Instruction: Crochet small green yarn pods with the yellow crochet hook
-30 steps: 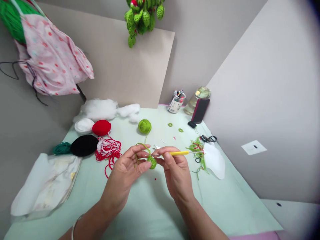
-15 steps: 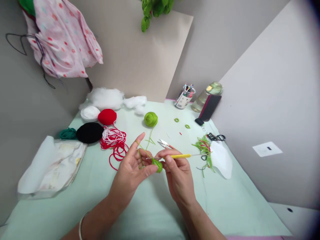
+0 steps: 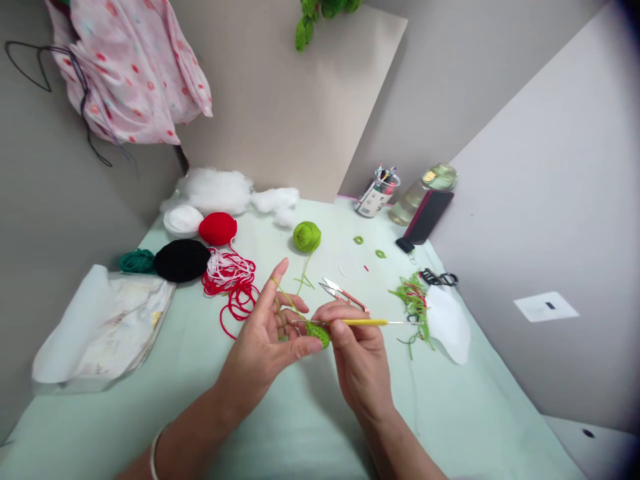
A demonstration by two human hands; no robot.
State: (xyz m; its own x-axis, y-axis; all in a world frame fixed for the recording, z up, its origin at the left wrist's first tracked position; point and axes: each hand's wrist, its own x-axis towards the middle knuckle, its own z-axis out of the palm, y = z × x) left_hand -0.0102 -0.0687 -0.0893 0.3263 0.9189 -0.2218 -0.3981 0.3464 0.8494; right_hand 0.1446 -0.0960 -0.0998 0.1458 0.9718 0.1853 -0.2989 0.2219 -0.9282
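Observation:
My left hand point(image 3: 267, 333) pinches a small green crocheted piece point(image 3: 319, 333) between thumb and fingers, its index finger raised with green yarn looped over it. That yarn runs back toward a green yarn ball point(image 3: 307, 237) on the table. In my right hand point(image 3: 361, 347) is a crochet hook point(image 3: 367, 323) with a yellow handle, held like a pencil. The hook's thin metal tip lies at the top edge of the crocheted piece. Just beyond my right hand rest thread snips point(image 3: 345, 293) with orange-red handles, partly hidden by the fingers.
Red point(image 3: 218, 229), white point(image 3: 183, 221) and black yarn balls point(image 3: 182, 261) sit at left, beside tangled red and pink yarn point(image 3: 230, 273). White stuffing point(image 3: 215, 190) lies behind them. Green yarn scraps point(image 3: 415, 300), a phone point(image 3: 429, 217), a bottle point(image 3: 420, 193) and a pen cup point(image 3: 377, 193) stand right.
The view has shifted slightly. The hook and crocheted piece are tilted a little differently, and more of the snips shows beyond my right hand. Both hands keep their hold.

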